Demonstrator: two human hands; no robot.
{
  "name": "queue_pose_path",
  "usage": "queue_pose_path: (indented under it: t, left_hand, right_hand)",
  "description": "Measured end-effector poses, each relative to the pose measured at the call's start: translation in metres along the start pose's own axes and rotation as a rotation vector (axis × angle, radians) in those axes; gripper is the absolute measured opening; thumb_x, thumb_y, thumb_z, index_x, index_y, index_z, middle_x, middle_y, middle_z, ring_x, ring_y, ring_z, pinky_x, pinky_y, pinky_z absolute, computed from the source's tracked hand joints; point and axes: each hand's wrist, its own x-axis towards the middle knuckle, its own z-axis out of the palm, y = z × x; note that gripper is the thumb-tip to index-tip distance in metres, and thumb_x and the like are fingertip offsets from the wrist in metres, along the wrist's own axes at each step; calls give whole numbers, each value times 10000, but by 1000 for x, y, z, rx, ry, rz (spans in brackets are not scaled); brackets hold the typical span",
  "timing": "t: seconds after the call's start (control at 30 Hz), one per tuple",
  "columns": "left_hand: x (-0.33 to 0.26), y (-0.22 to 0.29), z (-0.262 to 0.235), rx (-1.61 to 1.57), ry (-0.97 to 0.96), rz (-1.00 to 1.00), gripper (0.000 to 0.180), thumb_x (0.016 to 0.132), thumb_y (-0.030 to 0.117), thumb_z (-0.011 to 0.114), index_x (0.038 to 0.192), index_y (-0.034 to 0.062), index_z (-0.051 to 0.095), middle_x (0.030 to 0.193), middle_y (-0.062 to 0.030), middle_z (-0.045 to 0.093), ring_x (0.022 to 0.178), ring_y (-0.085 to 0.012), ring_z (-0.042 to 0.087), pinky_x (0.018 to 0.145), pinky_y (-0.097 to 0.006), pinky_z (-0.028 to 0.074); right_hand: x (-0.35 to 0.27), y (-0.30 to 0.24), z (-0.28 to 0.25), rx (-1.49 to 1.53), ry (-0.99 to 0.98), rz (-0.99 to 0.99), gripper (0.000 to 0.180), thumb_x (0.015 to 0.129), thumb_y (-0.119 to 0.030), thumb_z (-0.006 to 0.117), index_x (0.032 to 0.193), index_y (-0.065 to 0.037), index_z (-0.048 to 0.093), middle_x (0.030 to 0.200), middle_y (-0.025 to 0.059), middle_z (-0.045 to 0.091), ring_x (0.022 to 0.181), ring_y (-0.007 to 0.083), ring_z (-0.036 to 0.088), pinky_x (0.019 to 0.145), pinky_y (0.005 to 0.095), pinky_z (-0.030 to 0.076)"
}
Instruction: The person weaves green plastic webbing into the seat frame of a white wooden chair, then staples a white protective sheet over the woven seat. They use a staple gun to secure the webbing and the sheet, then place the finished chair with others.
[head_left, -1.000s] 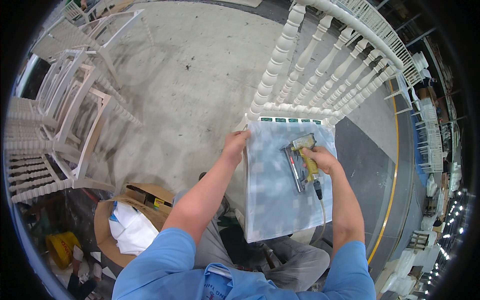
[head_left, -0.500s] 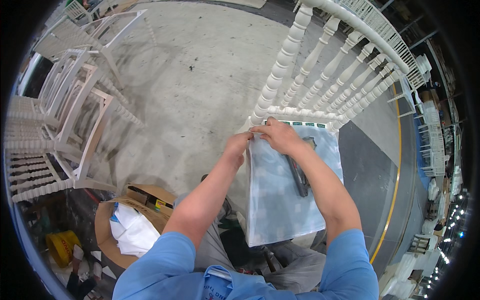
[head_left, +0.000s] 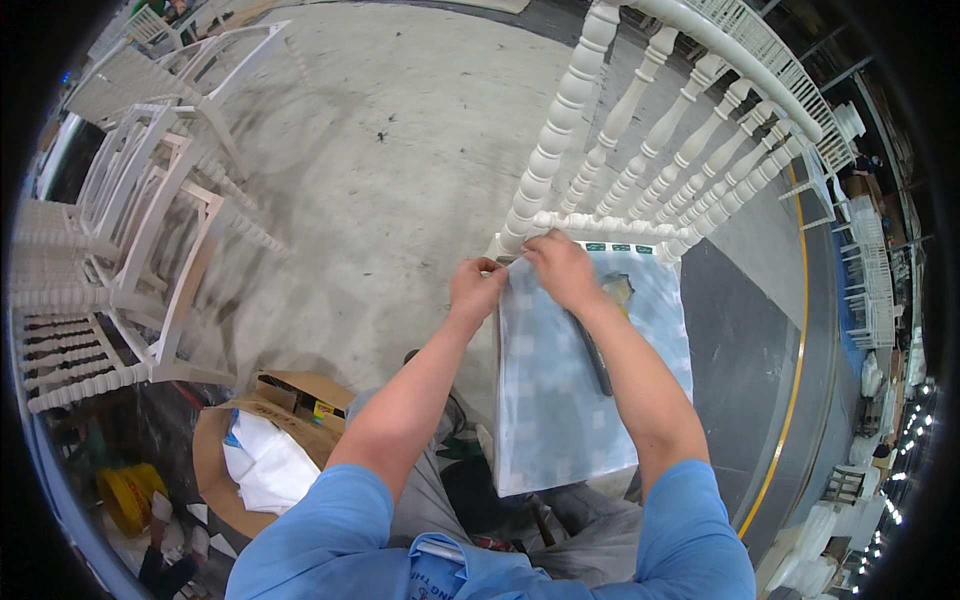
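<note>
A white chair with a turned-spindle back stands in front of me, its seat covered by a translucent bluish plastic sheet. At the seat's far left corner, beside the post, my left hand is closed, thumb and finger pinching the sheet's edge. Just right of it, my right hand has its fingers bent together on the sheet at the foot of the post. What lies under those fingertips is partly hidden. A dark-handled tool rests on the sheet, partly covered by my right forearm.
Several white chairs and frames stand to the left. An open cardboard box with white material sits at my lower left, near a yellow bucket. A yellow line runs along the floor at right.
My left hand has drawn slightly left, away from the right hand. The right hand's fingers have shifted a little along the corner; the tool stays on the sheet.
</note>
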Motion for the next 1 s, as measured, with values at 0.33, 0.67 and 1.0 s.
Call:
queue_pose_path:
  t: [0.33, 0.67, 1.0]
  left_hand:
    - [-2, -1, 4, -280, 107, -66, 218, 915, 172, 746, 986, -34, 764, 809, -20, 703, 716, -111, 599, 685, -291, 492]
    - [-4, 8, 1, -204, 46, -21, 174, 841, 139, 781, 846, -22, 717, 788, -54, 711, 709, -127, 634, 670, -315, 513]
    - [1, 7, 5, -511, -40, -334, 278, 866, 191, 824, 950, 51, 599, 838, -38, 633, 720, -162, 618, 630, -349, 520]
  right_hand:
    - [-132, 100, -67, 236, 14, 754, 472, 798, -297, 862, 1102, 34, 718, 980, 189, 743, 872, 317, 723, 826, 401, 559]
    - [-117, 89, -68, 235, -141, 717, 520, 745, -174, 847, 1181, 46, 667, 1067, 144, 737, 998, 277, 707, 890, 383, 544]
    - [-56, 1, -107, 504, -352, 529, 581, 844, -241, 839, 1325, 8, 628, 1236, 120, 711, 1083, 231, 660, 983, 374, 505]
